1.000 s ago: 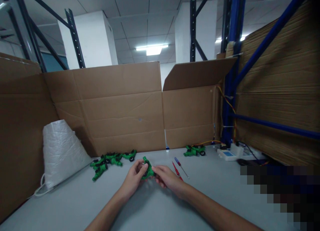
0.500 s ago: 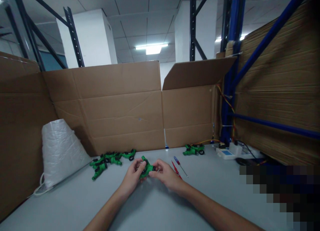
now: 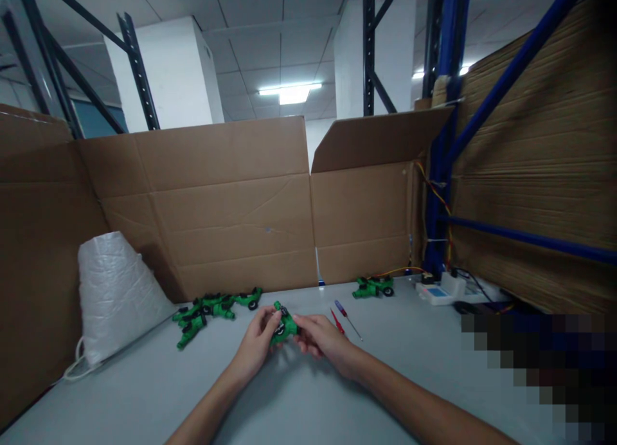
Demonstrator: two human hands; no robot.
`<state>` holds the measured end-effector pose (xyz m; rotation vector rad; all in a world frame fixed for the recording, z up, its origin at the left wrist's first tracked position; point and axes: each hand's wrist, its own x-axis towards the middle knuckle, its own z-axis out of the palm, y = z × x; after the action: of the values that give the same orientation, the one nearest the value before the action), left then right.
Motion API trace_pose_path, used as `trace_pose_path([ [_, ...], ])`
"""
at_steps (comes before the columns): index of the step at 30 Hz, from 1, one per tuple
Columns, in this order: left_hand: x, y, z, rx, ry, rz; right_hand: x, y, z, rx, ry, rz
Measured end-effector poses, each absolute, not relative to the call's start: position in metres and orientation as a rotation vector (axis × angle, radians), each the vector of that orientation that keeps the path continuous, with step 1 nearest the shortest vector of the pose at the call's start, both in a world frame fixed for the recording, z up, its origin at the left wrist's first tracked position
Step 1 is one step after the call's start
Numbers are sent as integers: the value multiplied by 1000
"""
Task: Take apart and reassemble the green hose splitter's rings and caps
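A small green toy vehicle with black parts [image 3: 288, 326] is held up above the grey table between my two hands. My left hand [image 3: 259, 334] is closed around its left side, thumb on top. On the other side, my right hand [image 3: 322, 339] pinches its right end between thumb and fingers. The fingertips under the toy are partly hidden. Just beyond my right hand lie a red screwdriver-like tool [image 3: 338, 323] and a screwdriver with a blue and red handle [image 3: 341, 308].
Several more green toy vehicles [image 3: 212, 305] lie in a cluster at the back left. Another green toy [image 3: 373, 287] sits at the back right near a white power strip [image 3: 438, 293]. A white padded bag [image 3: 118, 297] stands at left. Cardboard walls [image 3: 231, 207] enclose the table [image 3: 144, 400].
The toy has been turned slightly in my hands, showing more of its black and pale round part. My right hand's fingers have shifted lower along its right end.
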<state>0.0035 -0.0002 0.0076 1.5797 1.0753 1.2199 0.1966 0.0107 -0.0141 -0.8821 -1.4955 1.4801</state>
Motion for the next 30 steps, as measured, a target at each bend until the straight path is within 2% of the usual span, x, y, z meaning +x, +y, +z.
trace_pose_path([
  [5, 4, 1, 8, 1567, 1062, 1213, 195, 13, -17, -904, -1517, 1488],
  [12, 1, 3, 5, 1462, 1117, 1186, 195, 11, -23, -894, -1682, 1000],
  [19, 2, 5, 4, 1477, 1049, 1112, 207, -6, 0, -1016, -1846, 596],
  [30, 1, 6, 2, 1430, 1042, 1159, 211, -10, 4, -934, -1994, 496],
])
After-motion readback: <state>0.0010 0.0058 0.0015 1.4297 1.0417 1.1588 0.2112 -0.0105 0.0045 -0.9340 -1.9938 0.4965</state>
